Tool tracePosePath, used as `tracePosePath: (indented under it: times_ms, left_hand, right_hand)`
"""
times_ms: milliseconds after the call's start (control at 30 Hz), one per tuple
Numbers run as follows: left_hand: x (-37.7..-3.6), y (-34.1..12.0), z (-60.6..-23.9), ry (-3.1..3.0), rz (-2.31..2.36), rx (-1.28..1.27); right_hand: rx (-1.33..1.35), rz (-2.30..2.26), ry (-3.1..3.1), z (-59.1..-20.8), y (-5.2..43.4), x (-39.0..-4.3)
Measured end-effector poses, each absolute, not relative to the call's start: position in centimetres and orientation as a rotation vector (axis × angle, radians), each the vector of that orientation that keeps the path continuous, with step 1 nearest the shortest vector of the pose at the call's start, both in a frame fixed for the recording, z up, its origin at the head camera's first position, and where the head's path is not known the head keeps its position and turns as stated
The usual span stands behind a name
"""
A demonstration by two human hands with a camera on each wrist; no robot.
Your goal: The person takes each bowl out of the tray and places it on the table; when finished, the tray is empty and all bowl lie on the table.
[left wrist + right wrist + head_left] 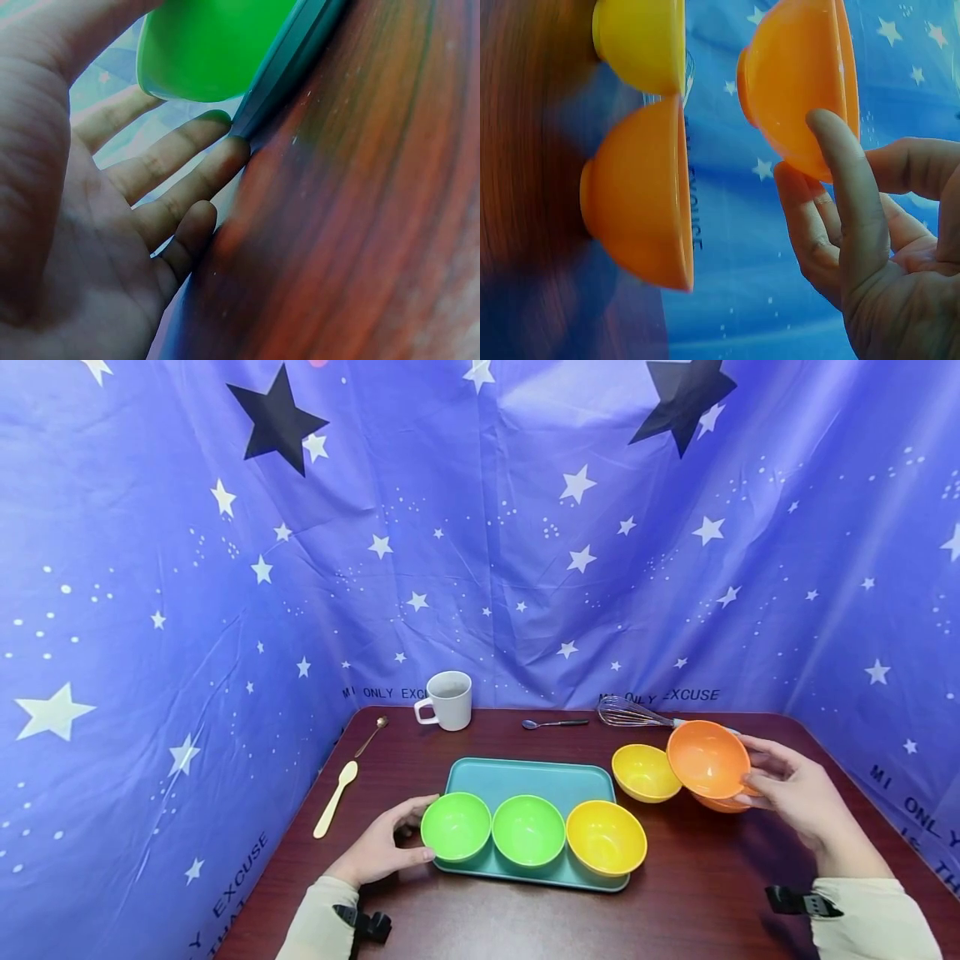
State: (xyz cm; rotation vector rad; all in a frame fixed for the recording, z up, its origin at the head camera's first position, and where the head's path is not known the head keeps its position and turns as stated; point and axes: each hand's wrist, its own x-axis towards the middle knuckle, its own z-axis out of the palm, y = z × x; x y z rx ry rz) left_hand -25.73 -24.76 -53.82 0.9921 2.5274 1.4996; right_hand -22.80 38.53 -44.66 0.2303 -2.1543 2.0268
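In the head view, my right hand (798, 789) holds an orange bowl (707, 758) by its right side, tilted and raised above a second orange bowl (723, 804). The right wrist view shows the lifted orange bowl (799, 82) apart from the lower orange bowl (641, 195), thumb and fingers at its rim and side. My left hand (386, 843) has thumb and index finger around the left side of a green bowl (456, 828) on the teal tray (532, 772). Its other fingertips come close to the tray edge in the left wrist view.
Another green bowl (528, 831) and a yellow bowl (606, 838) stand on the tray. A second yellow bowl (645, 773) is right of it. Behind are a white mug (452, 702), small spoon (555, 723) and whisk (633, 713); a cream spoon (335, 799) and gold spoon (371, 737) lie left.
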Motion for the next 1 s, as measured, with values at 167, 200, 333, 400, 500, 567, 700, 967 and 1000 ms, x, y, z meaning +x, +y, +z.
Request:
tracePosePath:
  times_ms: [167,200,333,400,500,567,700,967,1000]
  left_hand:
    - [-25.7,-24.8,-53.9,2.528,1.501,1.001]
    - [-25.7,-24.8,-53.9,2.529,1.503,1.007]
    - [-25.7,-24.7,-53.9,2.526,1.511,1.02]
    - [-25.7,-24.6,-53.9,2.524,1.514,1.023]
    - [-25.6,-24.7,-53.8,2.525,1.517,1.015]
    - [-25.6,-24.6,-53.8,2.526,1.517,1.019]
    - [-25.6,-24.6,-53.7,2.529,1.514,1.027]
    - [-25.6,-24.6,-53.6,2.526,1.507,1.01]
    - [-25.6,-24.6,-53.6,2.524,1.508,1.009]
  right_hand:
    - [0.246,2.107,-2.034,-45.1,40.1,-22.2]
    - [0.257,2.126,-2.004,-45.3,40.4,-22.1]
    - [0.293,2.165,-1.916,-45.9,41.6,-21.7]
    - [0.291,2.179,-1.877,-46.1,42.1,-21.5]
    - [0.259,2.174,-1.832,-46.4,43.1,-21.1]
    - [0.232,2.19,-1.784,-46.6,43.8,-20.7]
    - [0.168,2.214,-1.696,-47.0,45.3,-20.0]
    - [-0.043,2.195,-1.672,-48.1,47.5,-19.2]
    - [-0.055,2.194,-1.667,-48.3,47.7,-19.2]
